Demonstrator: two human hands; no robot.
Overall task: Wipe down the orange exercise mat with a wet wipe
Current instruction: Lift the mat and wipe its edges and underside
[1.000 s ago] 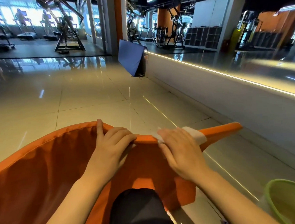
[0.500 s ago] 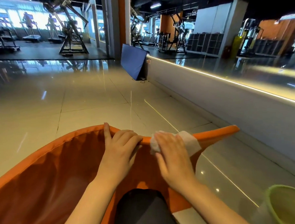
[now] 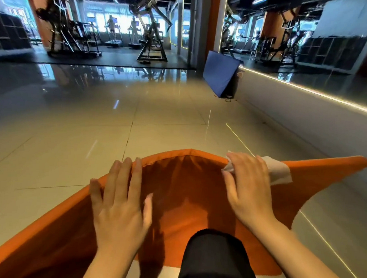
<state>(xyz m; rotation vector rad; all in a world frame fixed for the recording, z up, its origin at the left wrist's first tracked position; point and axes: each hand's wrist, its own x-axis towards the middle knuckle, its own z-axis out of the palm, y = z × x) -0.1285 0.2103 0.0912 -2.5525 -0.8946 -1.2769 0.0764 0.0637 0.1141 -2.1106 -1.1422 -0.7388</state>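
- The left hand [image 3: 118,204] lies flat on the orange mat [image 3: 185,193], fingers straight and slightly spread, tips at its far edge.
- The right hand [image 3: 248,186] presses a white wipe [image 3: 277,171] onto the mat near the far right edge; fingers mostly straight, fingertips bunching the wipe.
- The mat lies on the tiled floor [image 3: 73,143], its far edge near both hands.
- A dark knee [image 3: 213,257] sits between the forearms.

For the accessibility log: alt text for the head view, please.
A right hand presses a crumpled white wet wipe on an orange fabric exercise mat; the left hand lies flat beside it, on a glossy tiled gym floor.
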